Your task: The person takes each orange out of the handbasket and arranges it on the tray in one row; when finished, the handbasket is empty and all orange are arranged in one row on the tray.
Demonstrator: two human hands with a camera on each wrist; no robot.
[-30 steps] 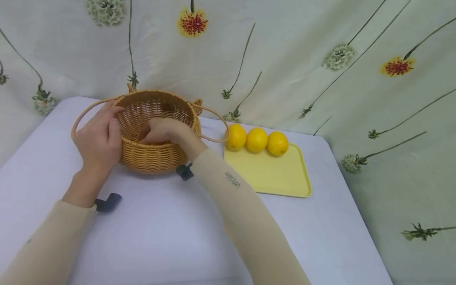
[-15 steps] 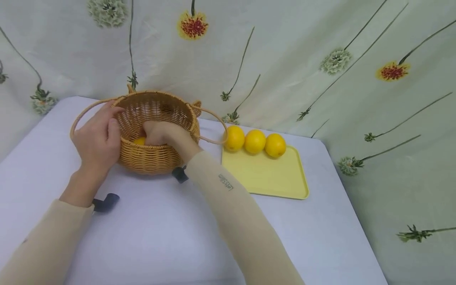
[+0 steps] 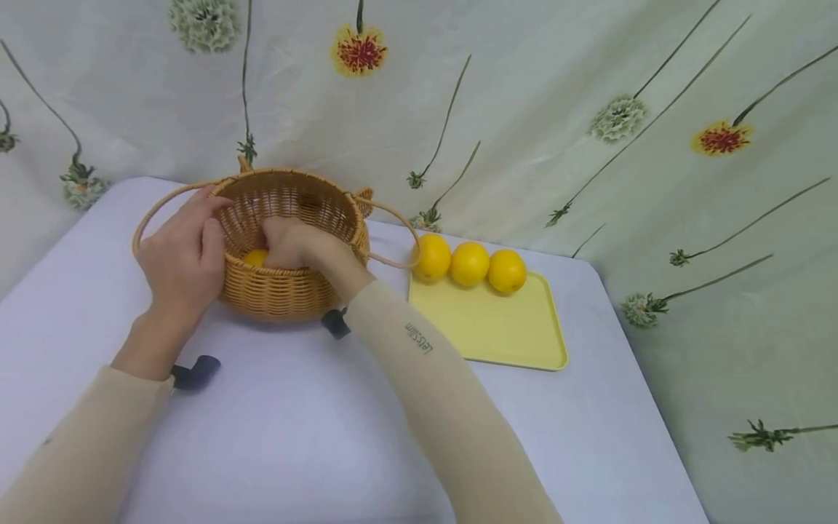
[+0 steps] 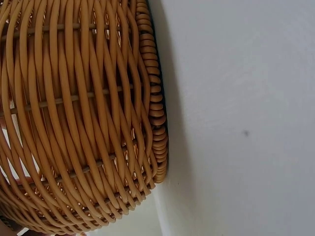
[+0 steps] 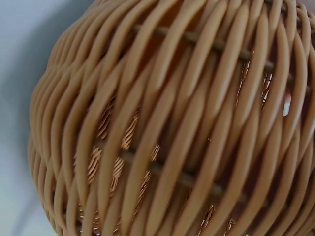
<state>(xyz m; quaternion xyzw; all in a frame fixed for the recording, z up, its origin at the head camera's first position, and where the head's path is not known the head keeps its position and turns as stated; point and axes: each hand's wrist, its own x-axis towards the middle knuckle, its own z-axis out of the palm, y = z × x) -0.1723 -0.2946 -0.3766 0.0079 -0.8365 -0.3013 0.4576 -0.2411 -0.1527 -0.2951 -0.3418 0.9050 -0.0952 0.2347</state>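
Note:
A round wicker basket (image 3: pixel 281 295) with two loop handles stands at the back left of the table. My left hand (image 3: pixel 183 247) grips its left rim, thumb outside and fingertips over the edge. My right hand (image 3: pixel 288 244) reaches down inside the basket, its fingers hidden behind the back of the hand and the front rim. Part of an orange (image 3: pixel 254 257) shows right beside that hand; whether the fingers are closed around it cannot be seen. In both wrist views the basket's weave (image 4: pixel 74 108) fills much of the picture and covers the hands' work.
Right of the basket lies a yellow tray (image 3: pixel 497 320), with three oranges (image 3: pixel 469 263) in a row along its back edge. The right basket handle (image 3: pixel 399 263) reaches the leftmost orange. A white cloth covers the table (image 3: pixel 288 437); a flowered curtain (image 3: pixel 524 94) hangs behind.
Inside the basket an orange has come into view beside my right hand, which has shifted slightly. My left hand stays on the rim. The oranges on the tray have not moved.

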